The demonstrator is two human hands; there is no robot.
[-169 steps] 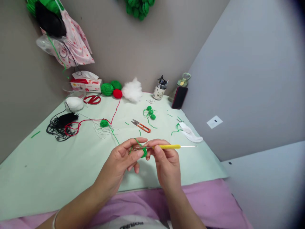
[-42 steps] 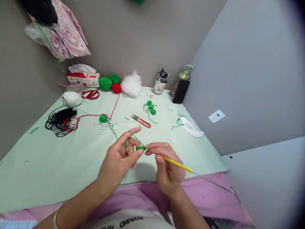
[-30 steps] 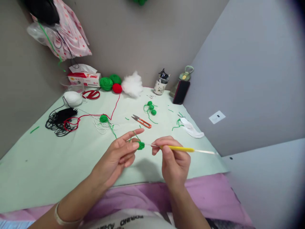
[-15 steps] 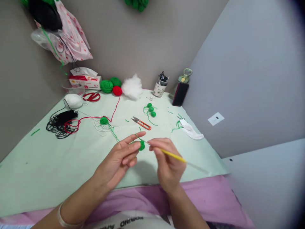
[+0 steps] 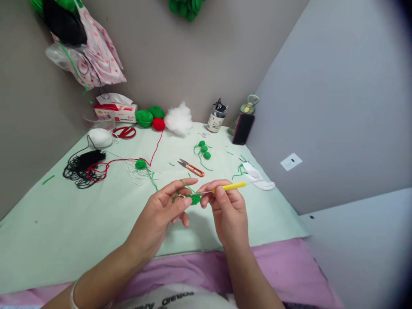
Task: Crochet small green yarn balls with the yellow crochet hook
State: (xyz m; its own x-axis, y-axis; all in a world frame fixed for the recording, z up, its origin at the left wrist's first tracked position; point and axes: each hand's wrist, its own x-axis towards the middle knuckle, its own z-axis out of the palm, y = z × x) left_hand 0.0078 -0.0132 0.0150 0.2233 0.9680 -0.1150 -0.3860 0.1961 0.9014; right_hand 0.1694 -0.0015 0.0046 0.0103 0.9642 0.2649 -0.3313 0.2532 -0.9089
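Between thumb and fingers, my left hand pinches a small green crochet piece, its index finger stretched out with green yarn over it. That yarn runs back to a small green yarn ball on the table. My right hand is closed around a crochet hook with a yellow handle, held nearly level. The hook's metal end meets the green piece; its very tip is hidden in the stitches. Just beyond the hands lie orange thread snips.
Three small green balls lie past the snips. White stuffing, a red yarn ball, red scissors and a tissue box stand along the back. Black yarn is at left, a phone at right.
My right hand has turned, bringing the hook from slanting down to the right to nearly level. The green piece has tilted and moved slightly right; my left hand's lower fingers have loosened.
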